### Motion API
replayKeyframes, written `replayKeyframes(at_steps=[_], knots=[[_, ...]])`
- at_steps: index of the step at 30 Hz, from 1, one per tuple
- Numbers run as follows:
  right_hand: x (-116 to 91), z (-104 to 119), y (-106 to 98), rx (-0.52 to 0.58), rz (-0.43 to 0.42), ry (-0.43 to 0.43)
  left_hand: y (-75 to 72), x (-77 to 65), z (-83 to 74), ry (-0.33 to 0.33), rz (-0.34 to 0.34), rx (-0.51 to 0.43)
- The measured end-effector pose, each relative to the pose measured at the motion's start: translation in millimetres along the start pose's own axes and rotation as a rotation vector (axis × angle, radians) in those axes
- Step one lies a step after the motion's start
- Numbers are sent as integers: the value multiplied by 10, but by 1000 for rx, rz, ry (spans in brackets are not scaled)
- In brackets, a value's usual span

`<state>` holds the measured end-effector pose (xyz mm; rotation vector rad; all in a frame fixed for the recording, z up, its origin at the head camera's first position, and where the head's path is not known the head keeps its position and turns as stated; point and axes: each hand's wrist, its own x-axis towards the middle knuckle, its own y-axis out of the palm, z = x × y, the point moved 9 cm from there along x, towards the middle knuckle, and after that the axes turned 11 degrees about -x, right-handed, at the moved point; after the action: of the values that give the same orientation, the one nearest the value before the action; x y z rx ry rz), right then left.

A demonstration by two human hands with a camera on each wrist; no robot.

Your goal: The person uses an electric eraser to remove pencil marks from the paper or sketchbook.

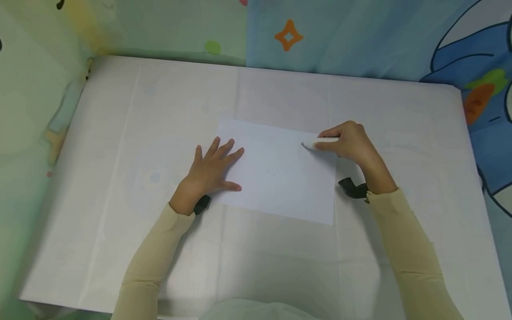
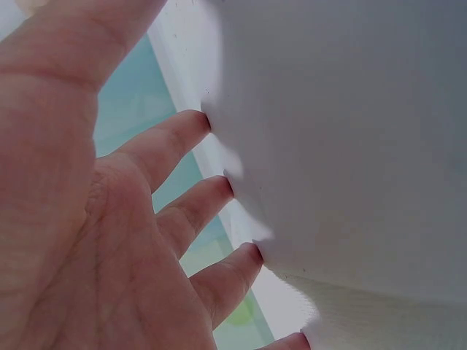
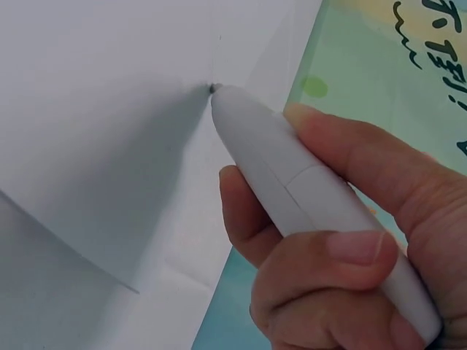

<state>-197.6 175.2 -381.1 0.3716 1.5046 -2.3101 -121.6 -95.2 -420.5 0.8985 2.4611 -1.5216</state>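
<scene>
A white sheet of paper (image 1: pixel 276 178) lies flat on the white-covered table. My left hand (image 1: pixel 212 166) rests on its left part with fingers spread, thumb near the lower left edge. In the left wrist view the fingertips (image 2: pixel 222 186) press down on the surface. My right hand (image 1: pixel 348 142) grips a thick white pen-shaped tool (image 3: pixel 270 164), which looks like an electric eraser, between thumb and curled fingers. It is tilted, and its small dark tip (image 3: pixel 214 88) meets the paper near the upper right corner, where its shadow converges.
The white tablecloth (image 1: pixel 160 111) has fold lines and surrounds the paper. Dark wrist mounts (image 1: pixel 353 188) sit at both wrists. Printed curtains (image 1: pixel 192 26) hang behind and beside the table. Tiny dark specks show on the paper.
</scene>
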Motion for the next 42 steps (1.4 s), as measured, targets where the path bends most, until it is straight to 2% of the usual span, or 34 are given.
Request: replayKeyframes(at_steps=[8, 23, 37, 42], knots=[[-40, -9, 52, -2, 48, 10, -4, 11, -9, 10, -5, -3], [-39, -40, 14, 24, 5, 17, 9, 18, -17, 12, -7, -9], [-177, -56, 121, 8, 65, 13, -6, 12, -20, 8, 1, 14], [-190, -31, 117, 22, 46, -8, -6, 5, -16, 3, 3, 5]])
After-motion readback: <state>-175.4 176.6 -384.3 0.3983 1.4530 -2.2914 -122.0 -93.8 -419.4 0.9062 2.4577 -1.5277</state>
